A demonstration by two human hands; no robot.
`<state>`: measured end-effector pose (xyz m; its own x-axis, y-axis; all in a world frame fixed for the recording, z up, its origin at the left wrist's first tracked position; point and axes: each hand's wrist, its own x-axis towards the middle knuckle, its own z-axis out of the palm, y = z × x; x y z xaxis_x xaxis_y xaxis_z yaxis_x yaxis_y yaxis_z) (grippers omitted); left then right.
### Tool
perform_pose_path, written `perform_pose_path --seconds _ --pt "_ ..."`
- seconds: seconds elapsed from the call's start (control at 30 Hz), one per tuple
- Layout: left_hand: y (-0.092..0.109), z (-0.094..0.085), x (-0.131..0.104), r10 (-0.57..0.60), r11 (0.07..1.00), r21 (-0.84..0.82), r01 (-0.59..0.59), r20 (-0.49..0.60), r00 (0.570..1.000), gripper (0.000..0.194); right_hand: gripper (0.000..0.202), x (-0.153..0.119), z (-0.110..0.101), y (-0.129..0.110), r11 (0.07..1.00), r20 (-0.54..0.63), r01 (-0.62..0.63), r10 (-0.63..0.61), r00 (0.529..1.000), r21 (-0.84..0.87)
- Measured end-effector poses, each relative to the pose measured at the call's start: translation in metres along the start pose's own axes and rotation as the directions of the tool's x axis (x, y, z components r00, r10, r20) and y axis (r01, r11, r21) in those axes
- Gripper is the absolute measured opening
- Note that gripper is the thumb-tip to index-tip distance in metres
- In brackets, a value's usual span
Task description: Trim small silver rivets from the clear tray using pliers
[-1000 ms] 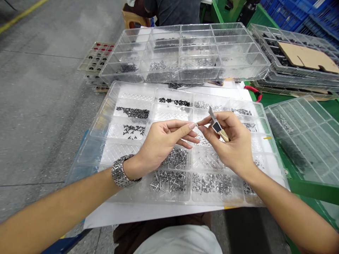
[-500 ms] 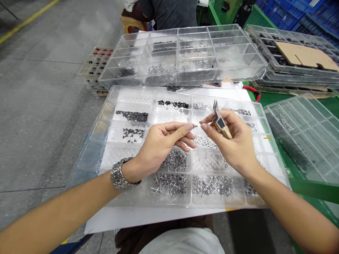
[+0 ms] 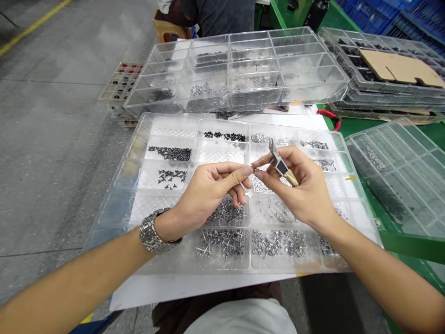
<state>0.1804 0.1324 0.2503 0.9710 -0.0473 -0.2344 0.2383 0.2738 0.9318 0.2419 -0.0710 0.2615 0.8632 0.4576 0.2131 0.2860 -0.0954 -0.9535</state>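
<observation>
My left hand [image 3: 216,189], with a metal watch at its wrist, pinches a tiny metal part [image 3: 255,169] between thumb and index finger. The part is too small to name surely; it looks like a screw. Tucked in my right hand [image 3: 299,184] is a pair of small pliers [image 3: 280,165] with cream handles, jaws pointing up and away. My right thumb and index fingertips meet at the tiny part, against the left fingertips. Both hands hover over a clear divided tray [image 3: 194,265] that holds loose silver and black screws.
Behind stands a larger clear compartment box [image 3: 205,104] with more small parts. Stacked trays at the right carry a tan board [image 3: 399,67]. A red-handled tool [image 3: 330,113] lies on the green bench. Another clear divided box [image 3: 413,171] leans at the right. A seated person [image 3: 222,16] is beyond.
My right hand has moved left with the pliers, and its thumb and index fingertips have closed in on the tiny part in my left fingers. The left hand has hardly moved.
</observation>
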Motion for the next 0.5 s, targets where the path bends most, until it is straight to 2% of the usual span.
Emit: perform_pose_path --seconds 0.23,0.5 --pt "0.0005 -0.0013 0.0000 0.019 1.000 0.015 -0.019 0.017 1.000 0.026 0.018 0.0006 -0.0029 0.0012 1.000 0.013 0.004 -0.004 1.000 -0.015" --pt "0.0024 0.0000 -0.0002 0.018 0.999 0.040 -0.018 0.018 1.000 0.024 0.016 0.0018 -0.0035 0.0018 0.998 0.003 -0.057 0.057 0.998 0.004"
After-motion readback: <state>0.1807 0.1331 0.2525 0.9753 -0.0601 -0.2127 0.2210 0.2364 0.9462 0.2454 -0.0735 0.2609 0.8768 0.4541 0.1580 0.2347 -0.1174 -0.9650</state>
